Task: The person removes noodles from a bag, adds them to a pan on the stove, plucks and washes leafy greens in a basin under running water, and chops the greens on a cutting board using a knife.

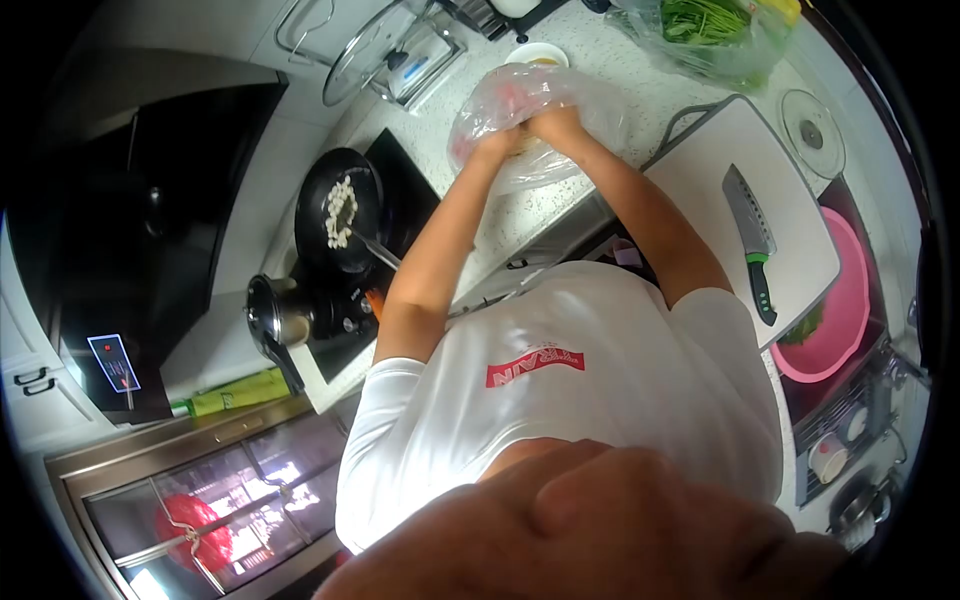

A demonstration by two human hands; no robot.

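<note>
A clear plastic bag (585, 105) lies on the speckled counter, with pale and reddish contents blurred through the film. My left hand (497, 145) is closed at the near side of its mouth, fingers partly covered by plastic. Close beside it, my right hand (557, 124) is closed at the opening with fingers bent inward. Whether either hand also grips some of the contents cannot be made out. Just behind the bag stands a small white bowl (540, 52) with something brownish in it.
On the left, a black frying pan (362, 185) holds white pieces and a spatula (378, 250); a pot (280, 312) stands nearby. To the right, a knife (752, 230) lies on a cutting board (690, 165), by a pink basin (848, 290) and glass lid (812, 133). Bagged greens (705, 22) sit behind.
</note>
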